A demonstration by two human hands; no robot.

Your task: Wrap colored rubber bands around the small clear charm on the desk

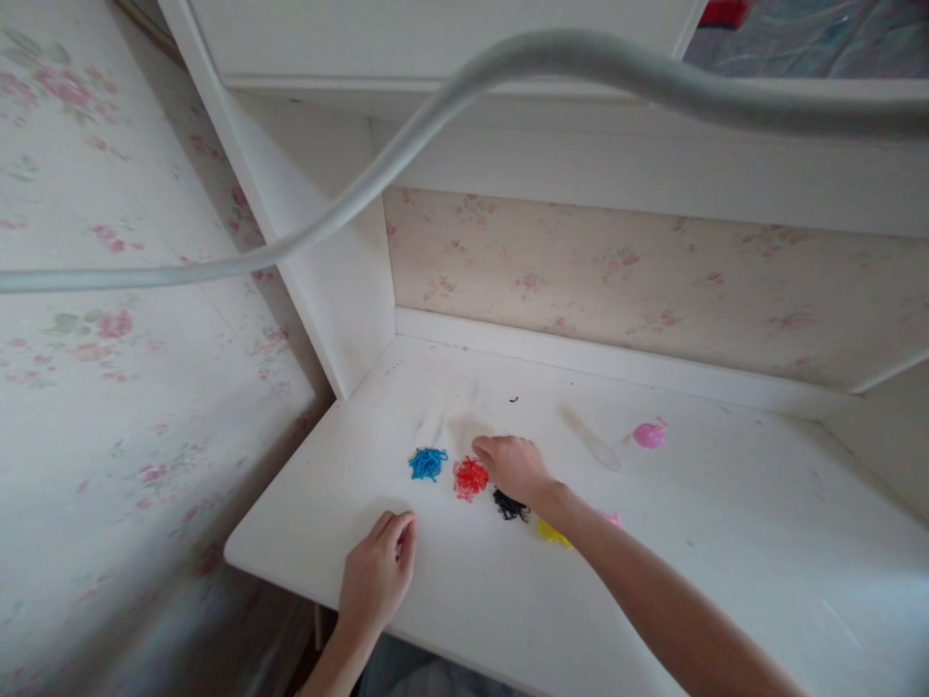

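Small piles of what look like rubber bands lie in a slanting row on the white table. The blue pile (428, 463) is at the left, then the red pile (470, 478) and the black pile (511, 505). Part of the yellow pile (555, 533) and a bit of the pink pile (611, 519) show around my right forearm. My right hand (514, 467) is over the right edge of the red pile, its fingers closed together. Nearer the front edge, my left hand (381, 566) rests with fingers curled into a pinch. Whatever either hand holds is hidden.
A pink rounded object (649, 435) lies at the right, with a pale elongated shape (591, 440) beside it. One small black piece (514, 399) is farther back. A thick pale cable (406, 160) crosses the upper view. White panels enclose the table (726, 581) behind.
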